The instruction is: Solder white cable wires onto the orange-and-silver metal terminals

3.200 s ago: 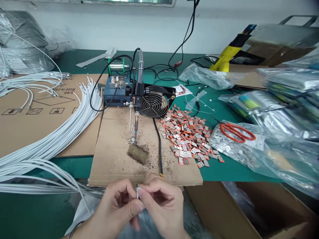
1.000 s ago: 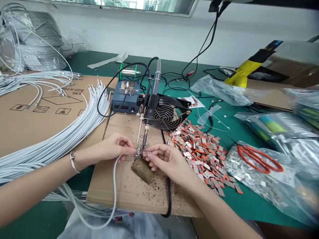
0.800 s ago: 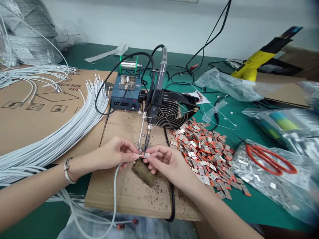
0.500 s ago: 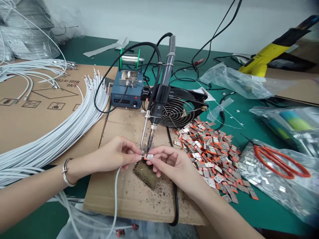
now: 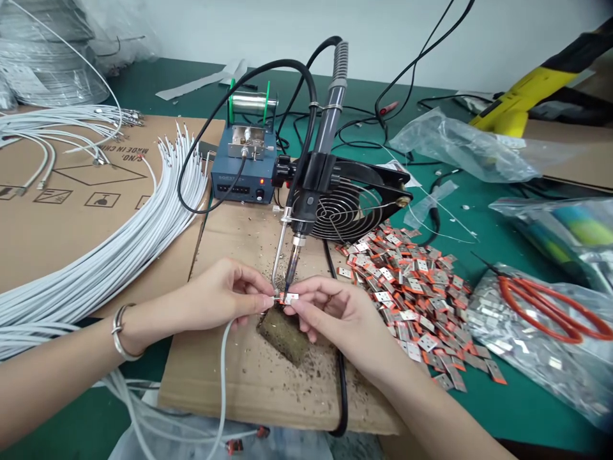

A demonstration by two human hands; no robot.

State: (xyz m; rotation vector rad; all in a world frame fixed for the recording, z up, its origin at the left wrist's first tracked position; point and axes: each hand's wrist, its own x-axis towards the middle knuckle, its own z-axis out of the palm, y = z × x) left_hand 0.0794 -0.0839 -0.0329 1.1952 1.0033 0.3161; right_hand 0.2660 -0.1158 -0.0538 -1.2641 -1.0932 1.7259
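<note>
My left hand [image 5: 230, 297] pinches the end of a white cable [image 5: 223, 370], which hangs down from its fingers. Between the thumb and fingers of my right hand [image 5: 335, 310] is a small metal plate with an orange edge [image 5: 291, 298]. The cable end and plate meet under the tip of a soldering iron [image 5: 306, 204], held tip-down in a stand. A thin bent metal tube [image 5: 280, 252] points at the same spot. Fingers partly cover the joint, so I cannot tell whether the tip touches it. Just below lies a dirty brown sponge-like block [image 5: 285, 335].
A blue solder feeder [image 5: 244, 176] carries a solder wire spool [image 5: 249, 105]. Behind the iron is a black fan [image 5: 354, 211]. Many metal plates [image 5: 421, 300] lie piled at right, near orange-handled scissors [image 5: 546, 306]. A white cable bundle [image 5: 143, 236] covers the left cardboard.
The camera view has shifted slightly, so the bench things appear moved a little. Both hands keep their pinch on the cable and the plate at the iron's tip.
</note>
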